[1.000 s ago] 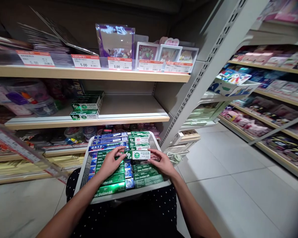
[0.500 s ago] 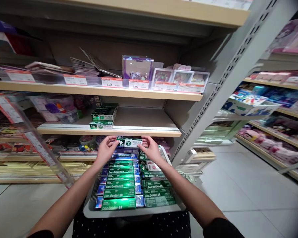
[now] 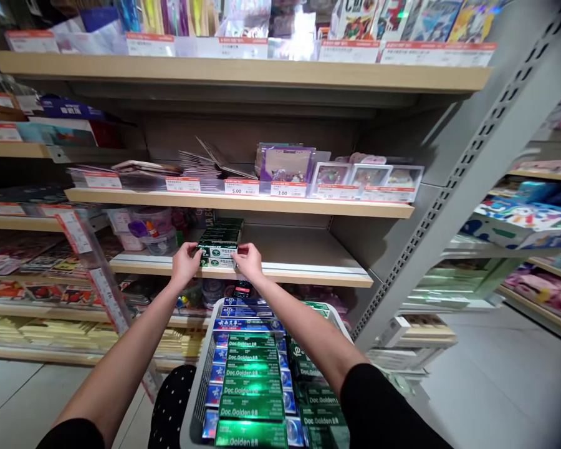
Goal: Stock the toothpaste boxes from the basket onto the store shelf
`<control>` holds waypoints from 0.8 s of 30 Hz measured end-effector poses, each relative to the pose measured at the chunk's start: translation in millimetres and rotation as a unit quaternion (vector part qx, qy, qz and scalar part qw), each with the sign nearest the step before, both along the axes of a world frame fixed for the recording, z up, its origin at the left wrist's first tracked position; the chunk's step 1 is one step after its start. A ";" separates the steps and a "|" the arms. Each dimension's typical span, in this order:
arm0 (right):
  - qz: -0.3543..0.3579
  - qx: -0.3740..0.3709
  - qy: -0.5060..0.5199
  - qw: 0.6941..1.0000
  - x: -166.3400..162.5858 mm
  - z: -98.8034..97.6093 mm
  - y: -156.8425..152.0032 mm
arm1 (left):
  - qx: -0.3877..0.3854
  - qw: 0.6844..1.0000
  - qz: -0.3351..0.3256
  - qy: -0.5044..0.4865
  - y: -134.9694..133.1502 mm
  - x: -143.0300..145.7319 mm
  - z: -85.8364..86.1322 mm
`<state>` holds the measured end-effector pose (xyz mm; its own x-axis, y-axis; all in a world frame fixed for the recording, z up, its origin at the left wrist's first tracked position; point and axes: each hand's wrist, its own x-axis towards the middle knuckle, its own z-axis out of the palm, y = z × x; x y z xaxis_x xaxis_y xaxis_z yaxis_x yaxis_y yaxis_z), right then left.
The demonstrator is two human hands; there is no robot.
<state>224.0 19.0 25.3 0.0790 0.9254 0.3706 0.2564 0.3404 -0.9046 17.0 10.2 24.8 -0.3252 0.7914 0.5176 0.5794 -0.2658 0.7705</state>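
Note:
My left hand and my right hand pinch the two ends of a green-and-white toothpaste box. The box lies level at the front of a stack of similar dark green boxes on the lower shelf. Whether its full weight rests on the stack cannot be told. Below my arms is a grey basket filled with green Doc.Golden boxes and blue boxes. My right forearm hides part of its right side.
Clear plastic tubs stand left of the stack. Above is a shelf edge with price tags and small framed items. A slotted grey upright bounds the bay on the right. A clear price-tag strip slants down at the left.
Both hands have carried the toothpaste box from above the basket's far end up and forward to the shelf stack. The view has shifted, with more of the upper shelf showing.

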 end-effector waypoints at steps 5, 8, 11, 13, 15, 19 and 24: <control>-0.035 0.027 -0.069 0.997 -3.5 -2.8 10.6 | -0.003 0.996 0.039 0.075 6.5 -3.3 -3.6; -0.051 0.032 -0.088 0.994 -4.7 -3.5 18.1 | -0.026 0.998 0.035 0.051 10.5 -0.5 1.4; -0.051 0.029 -0.095 0.994 -6.9 -3.6 24.4 | -0.052 0.997 0.035 0.039 16.1 0.4 5.2; -0.045 0.025 -0.094 0.994 -8.2 -3.2 27.9 | -0.065 0.996 0.037 0.042 20.2 -0.1 6.6; -0.040 0.019 -0.089 0.995 -9.0 -2.9 31.4 | -0.069 0.995 0.044 0.052 23.9 -0.4 7.8; -0.041 0.010 -0.083 0.996 -9.8 -4.8 38.3 | -0.071 0.994 0.054 0.070 27.7 1.4 10.2; -0.041 0.008 -0.085 0.995 -11.7 -8.6 43.5 | -0.074 0.994 0.055 0.059 28.7 4.8 10.7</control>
